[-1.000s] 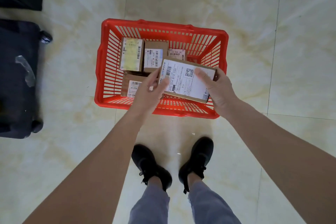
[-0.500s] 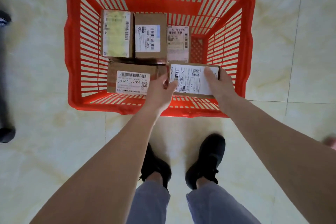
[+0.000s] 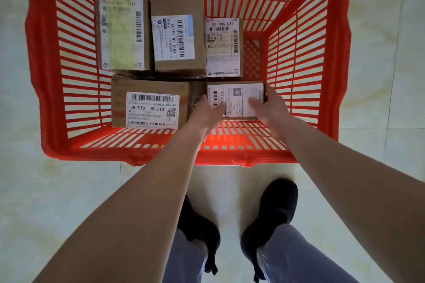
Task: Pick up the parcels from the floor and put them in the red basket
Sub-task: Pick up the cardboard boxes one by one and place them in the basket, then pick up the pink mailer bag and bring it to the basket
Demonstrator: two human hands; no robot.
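Observation:
A small cardboard parcel (image 3: 236, 96) with a white label lies low in the near right part of the red basket (image 3: 36, 76). My left hand (image 3: 207, 115) grips its left edge and my right hand (image 3: 266, 105) grips its right edge, thumbs on the label. Beside it on the left lies a wider parcel (image 3: 149, 105) marked J6-S10. Three more parcels stand in the far row: a yellowish-labelled one (image 3: 122, 32), a brown one (image 3: 177, 37) and a smaller white-labelled one (image 3: 223, 48).
The basket stands on a pale tiled floor (image 3: 69, 202). My two black shoes (image 3: 273, 209) are just in front of its near rim. A bare patch of basket bottom (image 3: 253, 57) shows at the far right.
The parcel in both hands has gone down from above the near rim to the basket's bottom, next to the J6-S10 parcel. The camera has moved closer to the basket.

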